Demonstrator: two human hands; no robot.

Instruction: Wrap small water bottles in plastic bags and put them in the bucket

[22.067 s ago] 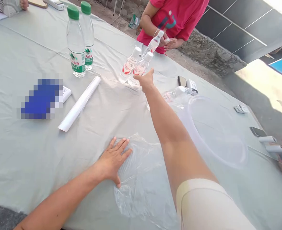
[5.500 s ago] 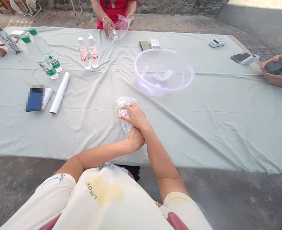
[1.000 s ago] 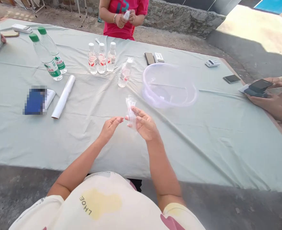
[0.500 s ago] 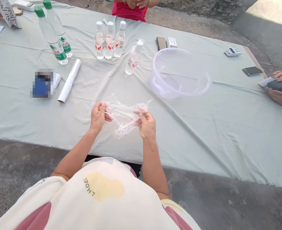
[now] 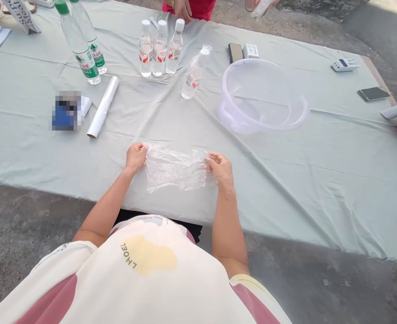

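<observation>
A crumpled sheet of clear plastic film [image 5: 176,168] stretches between my hands above the near part of the table. My left hand [image 5: 136,157] pinches its left edge. At the opposite edge, my right hand [image 5: 220,168] grips the film between thumb and fingers. Beyond them, a white roll of film [image 5: 103,108] lies slantwise on the cloth. A small clear bottle [image 5: 193,76] with plastic film around its top leans to the right, past the film. To its right sits a translucent lilac basin [image 5: 230,119].
Three small water bottles [image 5: 160,51] stand together at the back, with two green-capped bottles [image 5: 85,58] to their left. Phones [image 5: 374,93] and small devices lie on the pale tablecloth [image 5: 286,189]. Other people's hands [image 5: 183,10] show at the far and right edges.
My hands have moved apart, spreading the film wider and flatter between them. Across the table, another person's hands have separated, and one now holds something clear.
</observation>
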